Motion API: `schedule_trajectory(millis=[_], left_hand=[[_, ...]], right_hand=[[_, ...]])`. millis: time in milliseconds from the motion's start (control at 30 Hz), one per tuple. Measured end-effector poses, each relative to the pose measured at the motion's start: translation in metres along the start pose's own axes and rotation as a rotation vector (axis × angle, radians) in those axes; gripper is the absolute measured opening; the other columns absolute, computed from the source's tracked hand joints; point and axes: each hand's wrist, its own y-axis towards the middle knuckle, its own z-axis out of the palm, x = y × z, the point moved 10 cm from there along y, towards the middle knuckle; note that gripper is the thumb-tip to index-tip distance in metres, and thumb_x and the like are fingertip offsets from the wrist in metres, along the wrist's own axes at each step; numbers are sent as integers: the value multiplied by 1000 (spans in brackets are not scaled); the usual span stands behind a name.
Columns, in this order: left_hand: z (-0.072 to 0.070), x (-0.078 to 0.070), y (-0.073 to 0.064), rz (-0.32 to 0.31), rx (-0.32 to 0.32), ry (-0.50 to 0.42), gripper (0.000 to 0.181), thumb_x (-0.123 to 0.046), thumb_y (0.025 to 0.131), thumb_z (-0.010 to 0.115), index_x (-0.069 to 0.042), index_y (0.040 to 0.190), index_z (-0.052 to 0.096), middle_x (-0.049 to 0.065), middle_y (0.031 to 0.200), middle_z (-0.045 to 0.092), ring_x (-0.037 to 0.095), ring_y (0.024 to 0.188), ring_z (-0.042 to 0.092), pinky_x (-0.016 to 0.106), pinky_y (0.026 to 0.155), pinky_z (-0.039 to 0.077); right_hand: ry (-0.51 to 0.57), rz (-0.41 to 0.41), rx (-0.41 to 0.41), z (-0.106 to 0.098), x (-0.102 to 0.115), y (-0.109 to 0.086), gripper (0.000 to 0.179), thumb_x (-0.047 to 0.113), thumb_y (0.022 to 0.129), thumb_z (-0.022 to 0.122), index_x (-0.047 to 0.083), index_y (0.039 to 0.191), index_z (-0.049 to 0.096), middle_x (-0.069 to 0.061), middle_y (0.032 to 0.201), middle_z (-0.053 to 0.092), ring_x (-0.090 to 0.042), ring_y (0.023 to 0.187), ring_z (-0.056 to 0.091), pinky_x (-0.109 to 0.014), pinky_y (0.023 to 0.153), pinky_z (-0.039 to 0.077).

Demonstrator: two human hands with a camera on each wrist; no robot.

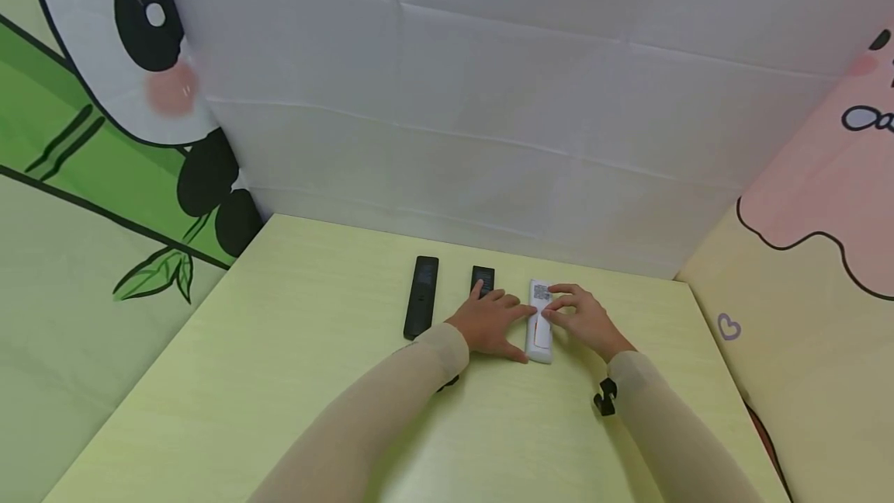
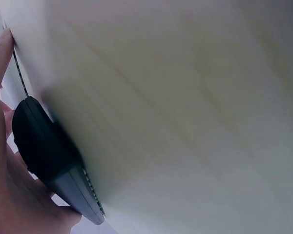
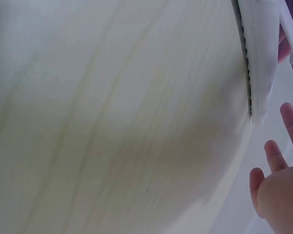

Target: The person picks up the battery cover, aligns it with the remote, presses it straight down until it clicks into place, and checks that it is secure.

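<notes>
A white remote control (image 1: 538, 352) lies on the table with a QR-code label near its far end. The left hand (image 1: 489, 324) spreads over the table, its thumb and index finger reaching the remote's left edge. From the other side, the right hand (image 1: 585, 321) pinches with thumb and index finger at the remote's middle. A thin white battery cover (image 3: 289, 36) stands tilted off the remote's body in the right wrist view; the pinching fingertips are mostly cut off there. A smaller black remote (image 1: 483, 276) is partly hidden under the left hand's outer fingers.
A longer black remote (image 1: 422, 295) lies to the left of the smaller one. The pale wooden table (image 1: 279, 332) meets a white sheet (image 1: 454, 138) at its back edge. Printed cartoon walls stand at left and right. A black clip (image 1: 606, 397) hangs at the right wrist.
</notes>
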Motion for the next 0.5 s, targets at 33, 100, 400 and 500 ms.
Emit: schedule_trajectory(millis=[33, 100, 400, 500], left_hand=[[0, 0, 0, 1, 0, 2, 101, -89, 98, 75, -46, 183, 42, -7, 185, 54, 25, 177, 46, 73, 150, 21], [0, 0, 0, 3, 1, 3, 101, -89, 99, 74, -46, 183, 42, -7, 185, 54, 26, 177, 47, 73, 150, 22], [0, 1, -1, -1, -1, 13, 102, -91, 97, 74, -47, 183, 42, -7, 185, 55, 26, 177, 48, 73, 150, 23], [1, 1, -1, 0, 0, 22, 101, -91, 98, 73, -47, 183, 42, -8, 185, 54, 25, 177, 48, 73, 150, 23]], right_hand=[[-2, -1, 0, 1, 0, 0, 27, 28, 115, 79, 3, 119, 89, -19, 182, 53, -59, 174, 37, -86, 137, 33], [-4, -5, 0, 1, 0, 1, 26, 27, 116, 79, 3, 119, 89, -19, 182, 53, -59, 174, 37, -86, 137, 32], [-2, -3, 1, 2, -1, 2, 28, 30, 115, 80, 4, 118, 89, -20, 181, 54, -59, 173, 38, -86, 137, 34], [1, -2, 0, 3, -1, 1, 28, 30, 115, 80, 4, 119, 89, -20, 181, 54, -59, 174, 38, -86, 137, 34]])
